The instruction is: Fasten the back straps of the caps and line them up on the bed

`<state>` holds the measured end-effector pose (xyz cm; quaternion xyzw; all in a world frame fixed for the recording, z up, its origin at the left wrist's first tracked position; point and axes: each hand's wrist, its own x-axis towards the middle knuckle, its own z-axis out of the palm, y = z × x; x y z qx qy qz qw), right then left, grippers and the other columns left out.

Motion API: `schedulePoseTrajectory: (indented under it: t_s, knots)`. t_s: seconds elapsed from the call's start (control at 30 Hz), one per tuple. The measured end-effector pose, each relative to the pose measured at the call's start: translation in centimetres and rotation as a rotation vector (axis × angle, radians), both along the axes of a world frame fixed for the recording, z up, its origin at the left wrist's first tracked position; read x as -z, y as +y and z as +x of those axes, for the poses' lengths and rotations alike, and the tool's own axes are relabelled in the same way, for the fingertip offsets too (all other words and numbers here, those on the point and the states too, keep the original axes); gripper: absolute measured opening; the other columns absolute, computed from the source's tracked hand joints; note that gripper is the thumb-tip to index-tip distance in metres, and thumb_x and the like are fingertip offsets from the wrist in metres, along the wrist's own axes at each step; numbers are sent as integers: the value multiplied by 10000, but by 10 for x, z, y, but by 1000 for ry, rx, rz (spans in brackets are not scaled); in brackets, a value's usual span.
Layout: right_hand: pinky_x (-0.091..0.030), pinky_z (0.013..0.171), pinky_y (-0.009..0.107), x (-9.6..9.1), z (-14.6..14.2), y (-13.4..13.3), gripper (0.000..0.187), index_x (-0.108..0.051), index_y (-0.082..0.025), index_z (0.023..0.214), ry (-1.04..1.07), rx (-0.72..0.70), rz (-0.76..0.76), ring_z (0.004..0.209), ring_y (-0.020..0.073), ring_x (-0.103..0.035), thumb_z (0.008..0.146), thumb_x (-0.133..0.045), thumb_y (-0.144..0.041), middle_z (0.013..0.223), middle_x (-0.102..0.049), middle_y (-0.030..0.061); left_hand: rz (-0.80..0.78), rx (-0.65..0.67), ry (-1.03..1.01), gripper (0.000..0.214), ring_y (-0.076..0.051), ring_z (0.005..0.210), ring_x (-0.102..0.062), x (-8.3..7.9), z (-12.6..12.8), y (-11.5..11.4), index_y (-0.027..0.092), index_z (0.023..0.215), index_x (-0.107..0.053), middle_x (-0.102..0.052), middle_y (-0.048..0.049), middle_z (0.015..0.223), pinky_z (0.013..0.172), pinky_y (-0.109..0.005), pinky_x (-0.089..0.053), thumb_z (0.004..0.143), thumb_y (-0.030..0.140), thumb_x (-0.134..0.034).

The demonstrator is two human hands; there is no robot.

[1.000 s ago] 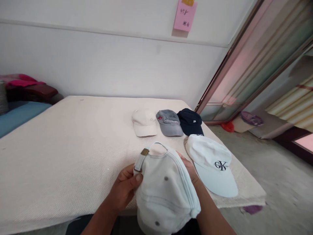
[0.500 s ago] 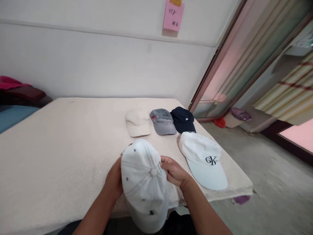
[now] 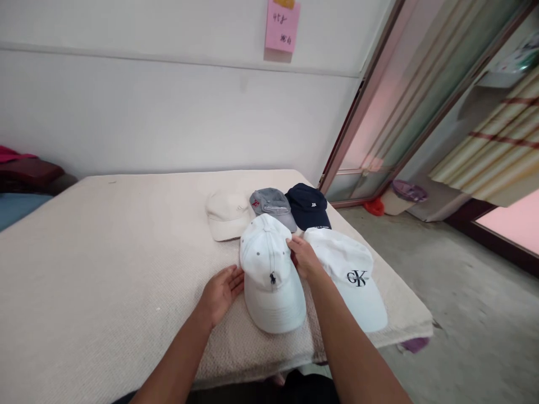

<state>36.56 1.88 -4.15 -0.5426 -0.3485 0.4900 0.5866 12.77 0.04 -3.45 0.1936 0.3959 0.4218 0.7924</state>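
A white cap with a small dark horse logo (image 3: pixel 269 269) lies brim toward me on the cream cloth of the table (image 3: pixel 105 252). My left hand (image 3: pixel 222 292) rests open on the cloth, fingertips touching the cap's left side. My right hand (image 3: pixel 304 257) presses against the cap's right side, fingers curled at its crown. Right beside it lies a white cap with a dark letter logo (image 3: pixel 349 275). Behind them sit a cream cap (image 3: pixel 225 216), a grey cap (image 3: pixel 273 205) and a navy cap (image 3: pixel 309 205) in a row.
The table's right edge drops to a concrete floor (image 3: pixel 463 314), where a purple scrap (image 3: pixel 415 343) lies. A sliding glass door (image 3: pixel 400 112) stands at the right. A pink note (image 3: pixel 281 25) hangs on the wall. Red and blue bedding (image 3: pixel 21 179) lies far left.
The white cap was in both hands above the table edge, turned over; now it lies on the cloth, logo up, beside the lettered cap. My left hand has opened.
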Motion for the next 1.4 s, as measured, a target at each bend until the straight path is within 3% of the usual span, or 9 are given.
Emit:
schedulePoseTrajectory:
  t_s: [0.23, 0.4, 0.6, 0.8, 0.93, 1.0, 1.1, 1.2, 1.4]
  knots:
    - [-437, 611, 299, 26, 0, -15, 176, -650, -162, 760, -261, 58, -79, 657, 204, -585, 634, -598, -274, 666, -670, 35, 40, 53, 109, 178, -168, 769, -634, 1, -5, -7, 128, 858, -661, -688, -84, 860, 652, -270, -456, 741, 261, -683]
    - [-438, 676, 306, 28, -4, -22, 298, -655, -158, 909, -449, 156, -77, 733, 203, -583, 651, -539, -253, 778, -686, 48, 88, 32, 197, 222, -121, 649, -586, 3, -5, -12, 128, 820, -652, -671, -57, 817, 540, -235, -374, 684, 290, -720]
    - [-420, 708, 332, 24, -7, -23, 255, -658, -178, 881, -632, 200, -109, 744, 222, -578, 660, -555, -253, 738, -663, 46, 105, -32, 304, 319, -72, 516, -487, 1, -21, -12, 145, 956, -617, -591, 18, 656, 496, -203, -341, 694, 313, -684]
    - [-370, 812, 388, -17, -16, -40, 352, -636, -150, 1032, -807, 267, -91, 840, 273, -571, 699, -567, -241, 811, -637, 103, 154, -32, 368, 435, -68, 440, -408, -15, -58, -20, 164, 1096, -574, -509, 65, 540, 444, -190, -289, 697, 309, -671]
    - [-384, 770, 381, -47, -48, -54, 398, -593, -160, 1139, -898, 284, 12, 784, 260, -567, 760, -503, -242, 792, -625, 80, 178, -53, 371, 457, -64, 454, -394, -24, -78, -25, 149, 1149, -537, -494, 66, 560, 455, -185, -295, 733, 306, -639]
    - [-403, 722, 359, -55, -74, -57, 380, -585, -187, 1142, -830, 237, 89, 715, 230, -555, 778, -510, -265, 716, -597, 37, 203, -56, 373, 495, -67, 463, -392, -27, -85, -26, 132, 1203, -506, -487, 65, 564, 460, -188, -299, 755, 308, -620]
    - [-426, 586, 301, -63, -121, -56, 465, -483, -207, 1255, -504, 9, 163, 554, 164, -500, 797, -525, -275, 599, -504, -35, 317, -128, 437, 622, -78, 456, -381, -39, -96, -31, 152, 1346, -400, -463, 77, 533, 454, -196, -295, 783, 325, -601]
    - [-417, 504, 260, -83, -160, -56, 659, -277, -244, 1405, -244, -127, 263, 486, 130, -453, 802, -542, -227, 563, -446, -76, 513, -273, 571, 744, -90, 439, -365, -64, -109, -42, 217, 1445, -256, -440, 91, 490, 439, -196, -293, 794, 319, -602]
    - [-436, 549, 268, -144, -196, -66, 720, -224, -284, 1441, -410, 45, 633, 540, 126, -455, 813, -544, -137, 619, -477, -60, 867, -445, 923, 848, -109, 437, -402, -131, -127, -68, 244, 1481, -112, -409, 112, 478, 507, -227, -413, 783, 229, -594]
